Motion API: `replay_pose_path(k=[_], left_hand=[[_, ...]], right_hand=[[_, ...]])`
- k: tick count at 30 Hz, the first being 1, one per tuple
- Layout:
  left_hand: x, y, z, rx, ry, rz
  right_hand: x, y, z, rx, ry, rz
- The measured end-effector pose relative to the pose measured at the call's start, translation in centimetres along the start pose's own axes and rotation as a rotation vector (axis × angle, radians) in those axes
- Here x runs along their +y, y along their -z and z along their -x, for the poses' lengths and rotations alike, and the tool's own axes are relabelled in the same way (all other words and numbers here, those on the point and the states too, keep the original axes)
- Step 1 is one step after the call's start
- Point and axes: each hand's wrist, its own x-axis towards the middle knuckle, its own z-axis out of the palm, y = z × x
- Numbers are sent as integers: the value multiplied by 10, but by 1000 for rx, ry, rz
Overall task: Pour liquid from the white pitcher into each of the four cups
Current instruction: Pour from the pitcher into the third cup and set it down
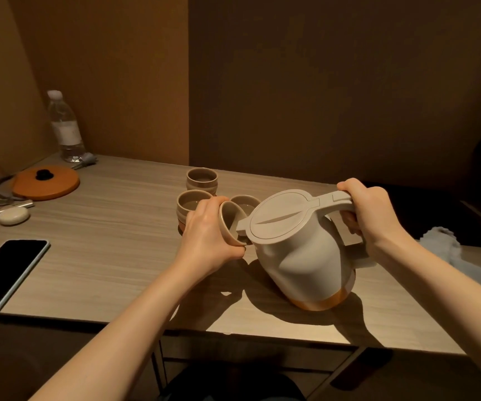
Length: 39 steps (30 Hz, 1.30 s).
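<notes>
- One dark phone point(7, 277) lies at the desk's point(112, 256) left edge, with one orange lid point(46, 183) and one water bottle point(65, 127) behind it.
- Three beige cups stand grouped mid-desk: back cup point(202, 178), left cup point(190, 204), right cup point(245, 204).
- The left hand point(208, 231) is wrapped around a fourth cup point(229, 222), tipped toward the spout.
- The white pitcher point(303, 250), lidded with an orange base band, tilts left on the desk.
- The right hand point(369, 211) is closed around its handle.

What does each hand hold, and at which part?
The left hand holds a tilted cup around its side. The right hand holds the white pitcher by its handle.
</notes>
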Motion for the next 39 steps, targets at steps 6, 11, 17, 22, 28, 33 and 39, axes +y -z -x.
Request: replay_pose_path(k=[6, 11, 17, 22, 28, 33, 39], left_hand=[[-2, 1, 4, 6, 9, 18], [-5, 2, 5, 9, 18, 39], [-11, 2, 8, 10, 24, 67], [-14, 0, 8, 19, 34, 82], [-17, -2, 9, 19, 42, 98], [-18, -2, 9, 21, 43, 107], [-19, -3, 12, 31, 43, 121]], right_hand=[[-4, -5, 0, -1, 25, 22], [-6, -7, -2, -16, 26, 50], [-7, -9, -3, -18, 27, 64], [-8, -11, -3, -28, 28, 79], [-10, -11, -2, -32, 20, 74], [-11, -13, -1, -36, 17, 74], [-10, -13, -3, -43, 26, 80]])
